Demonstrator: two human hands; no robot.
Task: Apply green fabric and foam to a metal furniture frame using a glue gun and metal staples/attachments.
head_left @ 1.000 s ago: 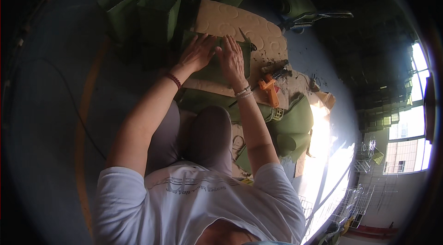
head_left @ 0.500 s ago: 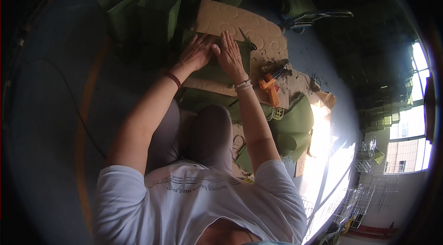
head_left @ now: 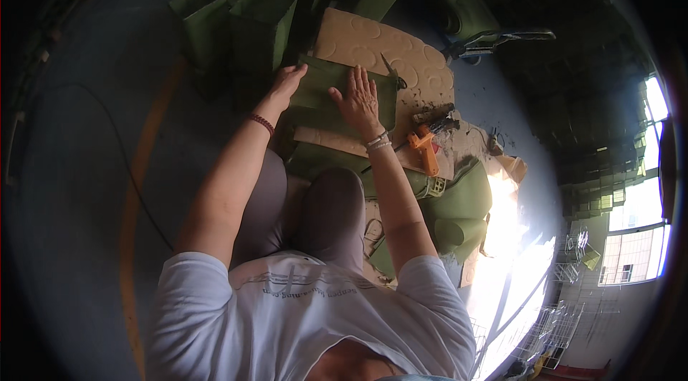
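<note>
A dark green, stiff fabric-like piece [head_left: 322, 91] lies across the patterned tan board in front of me. My right hand [head_left: 360, 103] rests on its upper side, palm down, fingers stretched and thumb spread. At the piece's left end is my left hand [head_left: 289, 85], turned on its side, with its fingers extended along the edge; part of them is hidden. Scissors [head_left: 398, 78] lie just past the piece's right end. Nearer me on the right is an orange glue gun [head_left: 426, 149], beside my right wrist.
Several open-topped green boxes [head_left: 262, 22] stand at the far left. The tan board [head_left: 383, 37] has dark scraps along its right side. Green sheet material [head_left: 459, 198] lies right of my right forearm. A cable [head_left: 125, 155] crosses the floor at left.
My left hand has moved left, off the middle of the green piece to its left end. My right hand stays on the piece, its thumb now apart from the left hand.
</note>
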